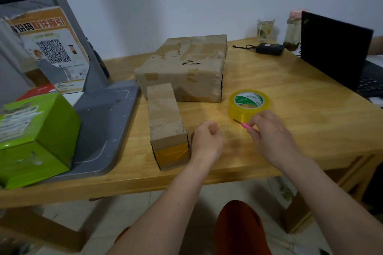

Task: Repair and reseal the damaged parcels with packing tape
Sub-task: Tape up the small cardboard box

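My right hand (269,132) pinches a small pink-handled cutter (243,124) between thumb and fingers; its dark blade tip points at the lower wall of the tape roll (248,105), touching or nearly touching it, I cannot tell which. The roll is yellow, lies flat on the wooden table (290,97), and sits just right of the two parcels. My left hand (207,138) is curled into a loose fist holding nothing, placed beside the near right corner of the narrow box (165,118). That box lies lengthwise, pointing away from me, with yellow tape already across its near end face. Its far end touches the front of the big box (184,66), which carries patches of old brown tape and scuffs on top. At left, a green carton (35,138) rests on a grey tray (107,122). At far right stand a laptop (335,51), a power adapter (269,48) and two glass jars (265,29).
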Demonstrator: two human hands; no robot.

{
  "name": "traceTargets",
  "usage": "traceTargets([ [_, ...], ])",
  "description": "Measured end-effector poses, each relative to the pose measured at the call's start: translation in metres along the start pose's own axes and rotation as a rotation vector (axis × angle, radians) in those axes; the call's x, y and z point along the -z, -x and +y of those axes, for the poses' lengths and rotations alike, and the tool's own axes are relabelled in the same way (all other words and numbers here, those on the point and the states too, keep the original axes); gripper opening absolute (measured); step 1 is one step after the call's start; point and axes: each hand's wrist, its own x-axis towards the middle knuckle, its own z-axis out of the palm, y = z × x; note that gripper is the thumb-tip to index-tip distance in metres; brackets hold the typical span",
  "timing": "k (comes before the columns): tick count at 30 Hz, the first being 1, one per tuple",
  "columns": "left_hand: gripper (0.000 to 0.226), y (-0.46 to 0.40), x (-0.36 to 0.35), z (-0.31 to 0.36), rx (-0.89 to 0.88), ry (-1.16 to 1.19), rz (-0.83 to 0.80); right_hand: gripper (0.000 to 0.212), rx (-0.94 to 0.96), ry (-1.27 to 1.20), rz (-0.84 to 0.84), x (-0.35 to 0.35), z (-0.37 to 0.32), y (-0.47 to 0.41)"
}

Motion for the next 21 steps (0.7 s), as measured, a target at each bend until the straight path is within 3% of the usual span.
traceTargets([
  [6, 0.035, 0.001, 0.001, 0.001, -0.019, -0.015, -0.013, 0.021, 0.039, 0.224, -0.147, 0.001, -0.014, -0.018],
  [11, 0.035, 0.002, -0.001, 0.000, -0.031, -0.023, -0.016, 0.018, 0.019, 0.276, -0.155, 0.002, -0.024, -0.026],
  [17, 0.035, 0.003, -0.001, -0.003, -0.031, -0.025, -0.021, 0.024, -0.075, 0.102, -0.064, 0.011, -0.027, -0.036],
  [21, 0.039, 0.002, -0.002, -0.004, -0.003, -0.011, -0.014, 0.026, -0.059, -0.072, -0.096, 0.018, -0.020, -0.033],
])
